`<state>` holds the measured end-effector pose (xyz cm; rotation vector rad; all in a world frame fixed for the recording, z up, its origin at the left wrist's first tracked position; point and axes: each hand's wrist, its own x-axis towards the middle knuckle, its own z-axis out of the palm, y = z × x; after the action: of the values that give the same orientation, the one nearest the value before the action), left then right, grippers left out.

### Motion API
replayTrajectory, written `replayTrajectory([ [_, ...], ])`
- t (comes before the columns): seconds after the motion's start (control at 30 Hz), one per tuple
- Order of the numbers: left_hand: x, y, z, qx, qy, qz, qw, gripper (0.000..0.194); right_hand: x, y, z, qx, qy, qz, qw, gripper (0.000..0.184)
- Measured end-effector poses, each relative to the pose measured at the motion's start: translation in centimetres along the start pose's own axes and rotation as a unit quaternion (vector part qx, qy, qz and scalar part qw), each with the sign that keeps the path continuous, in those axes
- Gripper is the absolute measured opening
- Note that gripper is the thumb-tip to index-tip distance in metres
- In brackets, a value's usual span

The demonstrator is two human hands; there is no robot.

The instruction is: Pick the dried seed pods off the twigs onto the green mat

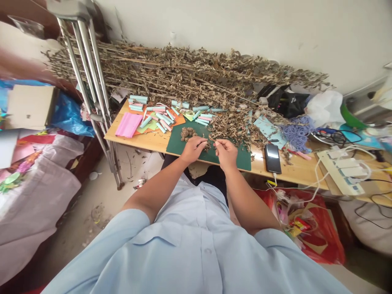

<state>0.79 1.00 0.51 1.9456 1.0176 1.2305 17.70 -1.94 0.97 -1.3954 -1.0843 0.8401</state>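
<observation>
Along a white wall (pixel 245 28), a long bundle of dried brown leafy stems (pixel 183 75) is lying across the back edge of a pale wooden tabletop (pixel 294 171), its leaves spilling forward. Near the front edge, a dark green cutting mat (pixel 226 157) is carrying a small clump of crumbled dried leaves (pixel 187 133) toward its left side and a looser drift of dried leaves (pixel 232 128) at its back right. The person's left hand (pixel 192 149) and right hand (pixel 225 154) are hovering close together just above the mat, and their curled fingers (pixel 206 141) are pinching a thin dried stem fragment (pixel 211 141) stretched between them, though it is small and hard to make out.

Toward the left back corner, teal and pink paper rolls (pixel 159 116) are lying scattered over orange paper sheets (pixel 177 120), beside a folded pink paper sheet (pixel 128 124). A black smartphone (pixel 273 158) is resting by the front edge, right of the mat, and a tangle of purple loops (pixel 297 132) is sitting behind it. Silver metal crutches (pixel 92 90) are standing at the left end of the tabletop, crossing in front of the stems. Past the right end, a white power strip (pixel 341 171) is trailing cords above a red plastic bag (pixel 306 224).
</observation>
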Motion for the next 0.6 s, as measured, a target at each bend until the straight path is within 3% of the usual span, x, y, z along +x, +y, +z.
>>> replayTrajectory([
  [0.13, -0.1, 0.2, -0.3, -0.013, 0.006, -0.013, 1.0, 0.028, -1.0, -0.5, 1.4, -0.015, -0.044, 0.004, 0.999, 0.029],
  [0.37, -0.2, 0.3, -0.4, -0.02, 0.01, -0.059, 0.998, 0.025, -1.9, -0.8, 1.7, -0.067, -0.09, -0.004, 0.994, 0.029],
  [0.6, -0.5, 0.1, -0.2, -0.018, 0.017, -0.057, 0.998, 0.018, -1.7, -0.1, 1.3, -0.1, -0.09, -0.008, 0.991, 0.03],
])
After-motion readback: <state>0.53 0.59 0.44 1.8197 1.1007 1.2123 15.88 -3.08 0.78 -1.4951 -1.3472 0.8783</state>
